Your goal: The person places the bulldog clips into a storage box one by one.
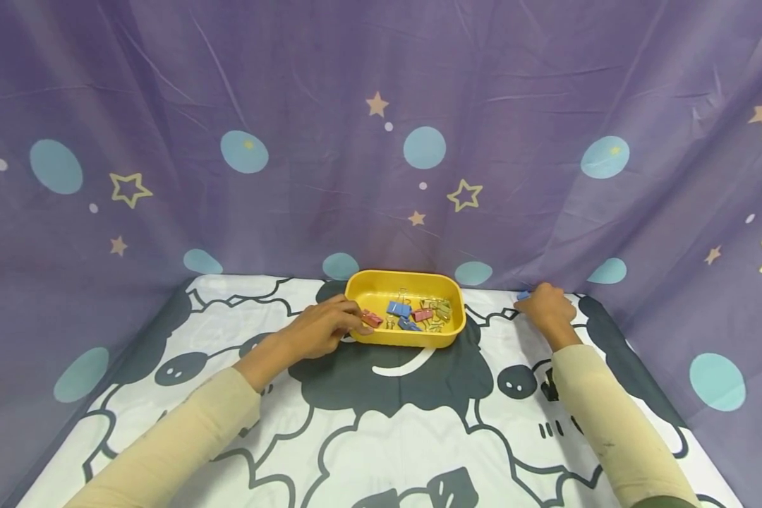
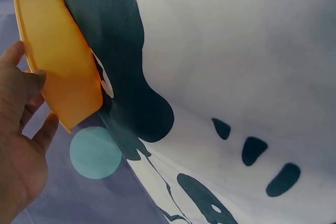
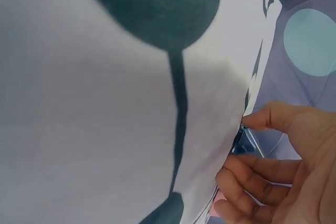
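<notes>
A yellow tray [image 1: 406, 339] stands at the far edge of the cloth, holding blue, red and yellowish-green binder clips. My left hand [image 1: 320, 326] grips the tray's left end, fingers at its rim. Close to those fingertips lies a red binder clip [image 1: 372, 319]; the wrist view does not show the inside of the tray. Off to the right, my right hand [image 1: 548, 310] pinches a blue binder clip [image 1: 523, 295] at the back edge of the cloth. In the right wrist view this blue clip [image 3: 247, 142] shows between thumb and index finger, partly hidden.
A white cloth with dark cartoon shapes [image 1: 413, 451] covers the table. Behind it and along both sides hangs a purple curtain [image 1: 330, 176] with stars and blue spots. A small pinkish patch [image 3: 218, 203] shows below the right fingers, its kind unclear.
</notes>
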`<state>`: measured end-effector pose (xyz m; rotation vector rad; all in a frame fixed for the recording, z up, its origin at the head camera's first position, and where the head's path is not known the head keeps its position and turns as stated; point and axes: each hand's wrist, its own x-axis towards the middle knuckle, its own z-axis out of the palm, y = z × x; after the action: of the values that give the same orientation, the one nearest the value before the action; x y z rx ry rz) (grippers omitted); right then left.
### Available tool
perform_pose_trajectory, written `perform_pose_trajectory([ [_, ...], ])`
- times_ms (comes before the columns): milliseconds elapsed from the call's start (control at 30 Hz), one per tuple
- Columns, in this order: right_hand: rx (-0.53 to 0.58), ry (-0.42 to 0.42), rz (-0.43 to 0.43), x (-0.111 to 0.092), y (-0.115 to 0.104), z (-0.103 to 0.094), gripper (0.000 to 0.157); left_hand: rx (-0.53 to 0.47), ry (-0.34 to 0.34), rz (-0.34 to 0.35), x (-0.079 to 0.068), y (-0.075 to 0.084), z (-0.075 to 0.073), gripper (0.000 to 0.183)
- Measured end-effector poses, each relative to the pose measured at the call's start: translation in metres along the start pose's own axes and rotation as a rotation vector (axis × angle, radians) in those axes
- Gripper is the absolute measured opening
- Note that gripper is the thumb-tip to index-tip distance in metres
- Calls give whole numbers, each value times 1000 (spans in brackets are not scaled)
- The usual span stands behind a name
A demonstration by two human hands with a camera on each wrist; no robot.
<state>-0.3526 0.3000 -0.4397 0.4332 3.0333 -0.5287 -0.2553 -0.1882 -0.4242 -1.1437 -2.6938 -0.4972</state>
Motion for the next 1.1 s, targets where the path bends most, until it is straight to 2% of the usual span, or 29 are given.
perform_pose_trajectory([
  [233, 63, 33, -8, -6, 9, -3, 63, -1, -2, 7, 0, -1, 0, 52],
  [433, 115, 86, -41, -10, 14, -6, 62, -3, -4, 28, 0, -1, 0, 52],
  [567, 143, 129, -82, -11, 18, -7, 59, -1, -5, 30, 0, -1, 0, 52],
  [767, 185, 132, -175, -12, 22, -9, 48, -2, -3, 5, 0, -1, 0, 52],
  [967, 190, 119, -271, -12, 24, -9, 55, 2, -3, -9, 0, -1, 0, 52],
  [1100, 208, 132, -312, -13, 21, -10, 53, 1, -5, -21, 0, 0, 1, 51],
])
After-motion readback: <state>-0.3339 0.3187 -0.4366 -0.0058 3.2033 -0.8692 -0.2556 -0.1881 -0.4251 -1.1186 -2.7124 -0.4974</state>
